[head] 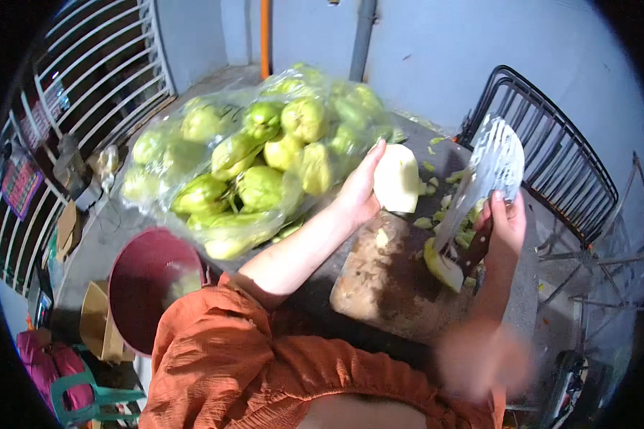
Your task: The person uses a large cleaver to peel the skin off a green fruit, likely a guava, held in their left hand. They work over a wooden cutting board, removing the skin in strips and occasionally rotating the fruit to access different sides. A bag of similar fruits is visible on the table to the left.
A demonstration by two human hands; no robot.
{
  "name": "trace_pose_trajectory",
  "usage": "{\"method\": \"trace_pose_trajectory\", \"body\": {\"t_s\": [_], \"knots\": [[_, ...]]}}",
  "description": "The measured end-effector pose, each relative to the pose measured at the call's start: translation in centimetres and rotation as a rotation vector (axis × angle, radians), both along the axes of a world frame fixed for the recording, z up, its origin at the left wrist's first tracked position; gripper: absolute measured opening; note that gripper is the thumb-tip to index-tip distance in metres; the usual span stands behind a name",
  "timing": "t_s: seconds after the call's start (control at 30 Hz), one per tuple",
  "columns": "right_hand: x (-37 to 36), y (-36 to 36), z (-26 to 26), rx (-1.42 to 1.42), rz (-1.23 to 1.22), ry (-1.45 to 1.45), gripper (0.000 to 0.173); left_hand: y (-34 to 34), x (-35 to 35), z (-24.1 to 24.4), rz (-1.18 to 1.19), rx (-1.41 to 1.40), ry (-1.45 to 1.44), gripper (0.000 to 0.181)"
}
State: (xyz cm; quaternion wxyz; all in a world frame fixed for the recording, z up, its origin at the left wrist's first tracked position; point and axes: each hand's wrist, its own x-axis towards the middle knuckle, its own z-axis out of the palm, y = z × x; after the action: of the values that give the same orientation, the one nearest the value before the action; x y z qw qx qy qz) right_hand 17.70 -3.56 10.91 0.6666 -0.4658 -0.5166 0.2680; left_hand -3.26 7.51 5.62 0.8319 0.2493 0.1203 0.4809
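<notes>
My left hand (362,187) holds a pale peeled chayote (396,178) upright above the far edge of a worn chopping board (370,268). My right hand (504,225) grips the brown wooden handle of a broad-bladed knife (496,155), its wet, shiny blade pointing up and away. Below that handle, a cut piece of chayote with green peel (443,265) lies at the board's right part. Green and pale peelings (456,214) are scattered beyond the board. Left of my left hand, several unpeeled green chayotes (260,187) fill an open clear plastic bag (155,139).
A dark red tub (139,289) stands at the table's left, beside a cardboard box (94,322). A black metal rack (558,155) leans near the right wall. White barred gates (102,69) are at the far left, a green plastic chair (94,391) at the lower left.
</notes>
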Motion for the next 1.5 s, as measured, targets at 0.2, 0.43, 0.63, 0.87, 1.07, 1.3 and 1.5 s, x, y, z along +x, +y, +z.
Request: {"method": "trace_pose_trajectory", "body": {"t_s": [0.2, 0.43, 0.63, 0.87, 1.07, 1.3, 1.5], "knots": [[-1.4, -2.0, 1.1, -0.072, 0.073, 0.053, 0.021, 0.0, 1.5, 3.4, 0.179, 0.410, 0.160, 0.035], [-2.2, -2.8, 1.2, -0.032, 0.190, 0.123, 0.017, -1.6, 1.7, 4.5, 0.256, 0.695, 0.306, 0.039], [-2.4, -3.2, 1.4, -0.054, 0.195, 0.108, 0.017, -2.1, 1.6, 4.4, 0.274, 0.718, 0.362, 0.039], [-3.3, -3.7, 1.6, -0.074, 0.166, 0.082, 0.019, -2.7, 1.5, 4.7, 0.334, 0.788, 0.386, 0.042], [-2.8, -3.9, 1.7, -0.073, 0.209, 0.006, 0.020, -3.3, 0.7, 4.8, 0.276, 0.830, 0.463, 0.053], [-2.3, -4.4, 2.3, -0.145, 0.236, -0.042, 0.019, -4.0, 0.0, 5.3, 0.154, 0.878, 0.462, 0.047], [-1.6, -4.4, 2.2, -0.200, 0.283, -0.020, 0.018, -4.2, -0.5, 5.4, 0.109, 0.939, 0.453, 0.034]]}}
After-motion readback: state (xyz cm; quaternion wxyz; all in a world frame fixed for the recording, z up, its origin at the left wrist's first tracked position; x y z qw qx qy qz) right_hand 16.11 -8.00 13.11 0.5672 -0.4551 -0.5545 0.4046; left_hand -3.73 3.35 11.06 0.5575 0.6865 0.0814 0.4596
